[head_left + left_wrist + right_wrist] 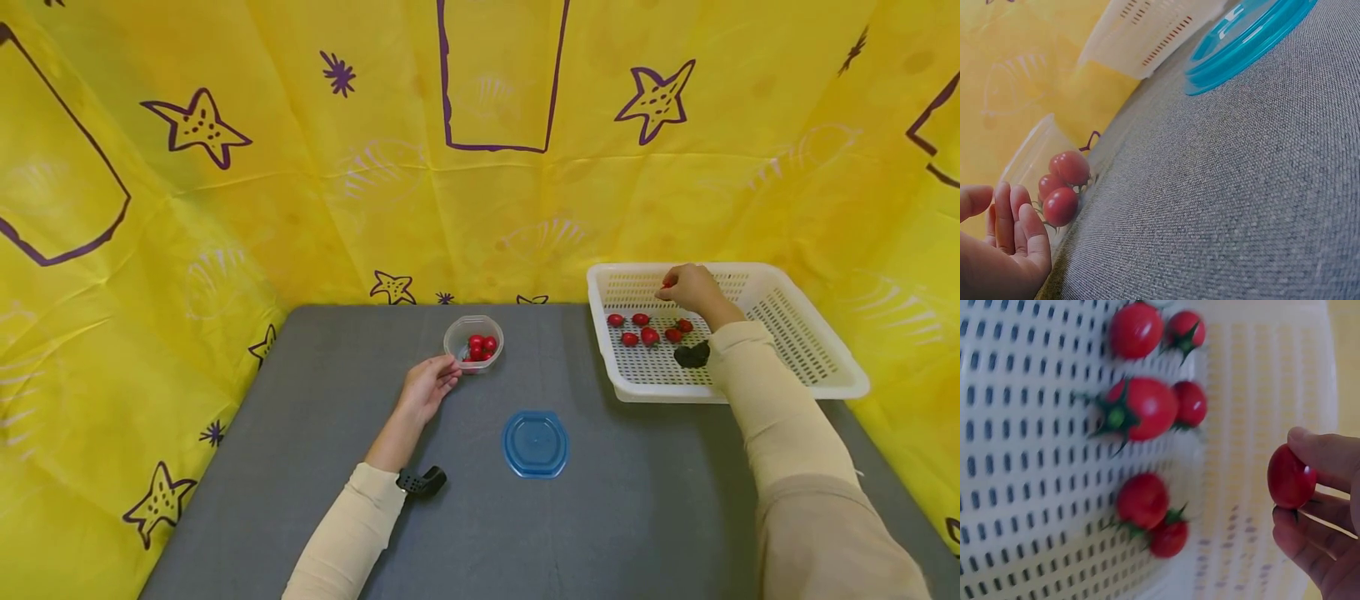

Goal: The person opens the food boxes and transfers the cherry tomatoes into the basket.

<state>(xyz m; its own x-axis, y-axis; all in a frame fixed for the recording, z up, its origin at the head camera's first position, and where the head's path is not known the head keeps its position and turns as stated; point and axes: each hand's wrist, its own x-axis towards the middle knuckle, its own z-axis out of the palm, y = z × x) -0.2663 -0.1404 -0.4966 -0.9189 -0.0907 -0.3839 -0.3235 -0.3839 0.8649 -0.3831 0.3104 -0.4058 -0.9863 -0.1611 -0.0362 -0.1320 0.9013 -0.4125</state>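
Observation:
My right hand (693, 292) pinches a small red cherry tomato (1291, 477) between thumb and fingers, above the far side of the white slotted basket (832, 367). Several more cherry tomatoes (649, 337), with green stems, lie on the basket floor. At the clear plastic container (453, 335), my left hand (427, 390) has relaxed fingers against the near left side; in the left wrist view the thumb stands apart from them. Inside the container sit several cherry tomatoes (1060, 206). The exact contact at its rim is partly hidden.
A blue lid (536, 445) lies flat on the grey tabletop (315, 433), between the container and me. Yellow patterned cloth (517, 208) rises behind the table and along its sides. The basket occupies the far right corner.

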